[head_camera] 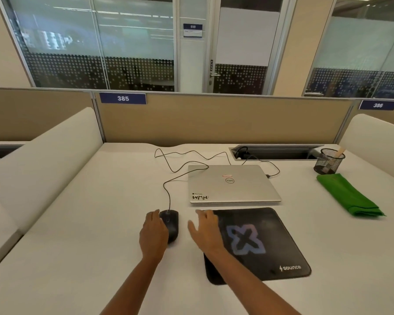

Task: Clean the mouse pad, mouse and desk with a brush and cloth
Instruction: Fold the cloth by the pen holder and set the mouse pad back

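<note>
Left hand (pixel 154 235) cupped against the black mouse (pixel 170 226), right hand (pixel 206 230) spread wide over the mouse pad (pixel 259 244) left edge, folded green cloth (pixel 348 196) far right, bare desk (pixel 89 212) leftward.

The left hand (pixel 154 235) rests against the black mouse (pixel 170 225); the right hand (pixel 206 231) spreads over the mouse pad (pixel 259 244).

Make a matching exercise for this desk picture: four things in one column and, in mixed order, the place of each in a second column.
1. black wired mouse
2. green folded cloth
3. silver closed laptop
4. black mesh cup

A. behind the black mouse pad
B. far right corner
C. under the left hand
D. in front of the cup

Pairs: 1-C, 2-D, 3-A, 4-B
</note>
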Demonstrator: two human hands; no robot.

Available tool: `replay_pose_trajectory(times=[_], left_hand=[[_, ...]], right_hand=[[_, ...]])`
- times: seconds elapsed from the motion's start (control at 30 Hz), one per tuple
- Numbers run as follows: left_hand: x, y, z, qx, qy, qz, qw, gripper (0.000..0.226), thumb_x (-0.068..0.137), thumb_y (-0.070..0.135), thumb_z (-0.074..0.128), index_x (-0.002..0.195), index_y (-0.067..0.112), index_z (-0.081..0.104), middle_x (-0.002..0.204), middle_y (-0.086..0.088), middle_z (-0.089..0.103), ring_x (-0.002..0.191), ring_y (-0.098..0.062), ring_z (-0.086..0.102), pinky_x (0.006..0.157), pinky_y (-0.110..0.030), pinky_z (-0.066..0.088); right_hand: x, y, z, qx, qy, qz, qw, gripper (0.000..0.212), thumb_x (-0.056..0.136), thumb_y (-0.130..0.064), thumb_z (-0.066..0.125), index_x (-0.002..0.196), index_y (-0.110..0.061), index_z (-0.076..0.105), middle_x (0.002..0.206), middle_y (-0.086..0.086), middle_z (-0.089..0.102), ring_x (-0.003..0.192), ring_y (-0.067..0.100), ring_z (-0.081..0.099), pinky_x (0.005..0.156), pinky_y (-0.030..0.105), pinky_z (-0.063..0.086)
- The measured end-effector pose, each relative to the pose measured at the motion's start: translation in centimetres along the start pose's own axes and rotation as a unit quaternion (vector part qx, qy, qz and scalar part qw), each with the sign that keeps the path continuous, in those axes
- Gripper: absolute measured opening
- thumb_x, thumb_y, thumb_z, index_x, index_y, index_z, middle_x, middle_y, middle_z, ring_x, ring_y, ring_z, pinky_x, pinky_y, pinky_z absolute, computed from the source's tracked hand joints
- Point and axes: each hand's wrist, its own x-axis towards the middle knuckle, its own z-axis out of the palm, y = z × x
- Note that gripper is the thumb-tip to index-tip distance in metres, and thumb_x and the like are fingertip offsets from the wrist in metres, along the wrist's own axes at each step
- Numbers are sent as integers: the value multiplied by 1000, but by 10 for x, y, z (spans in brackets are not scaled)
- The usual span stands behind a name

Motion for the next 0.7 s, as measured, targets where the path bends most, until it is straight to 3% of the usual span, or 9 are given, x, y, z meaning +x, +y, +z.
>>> replay_pose_trajectory(times=[0.1, 0.23, 0.47, 0.7], left_hand=[[5, -20, -4, 57, -26, 13, 998, 43, 95, 6, 40, 138, 8, 42, 142, -6, 45, 120, -26, 53, 98, -33, 44], [8, -42, -6, 108, -74, 42, 990, 46, 97, 6, 33, 142, 9, 35, 150, -5, 36, 135, -20, 39, 110, -30, 31], [10, -56, -7, 209, -104, 112, 966, 48, 100, 20, 33, 147, 14, 23, 158, -3, 18, 146, -14, 16, 118, -27, 12], [12, -58, -6, 222, -108, 126, 961, 49, 100, 23, 33, 147, 14, 22, 158, -4, 16, 147, -15, 13, 119, -29, 11]], right_hand=[[2, -27, 19, 4, -62, 6, 998, 58, 94, -46, 40, 144, -20, 25, 146, 9, 27, 133, 26, 27, 107, 34, 33], [0, -46, 38, -45, -105, 9, 993, 62, 90, -51, 42, 144, -28, 21, 140, 13, 30, 128, 30, 32, 102, 38, 39], [-1, -65, 57, -78, -96, -5, 992, 58, 91, -47, 41, 143, -31, 22, 143, 15, 26, 125, 30, 34, 101, 38, 38], [1, -66, 58, -60, -88, 2, 994, 51, 93, -45, 39, 141, -33, 27, 144, 13, 25, 126, 30, 31, 103, 39, 37]])
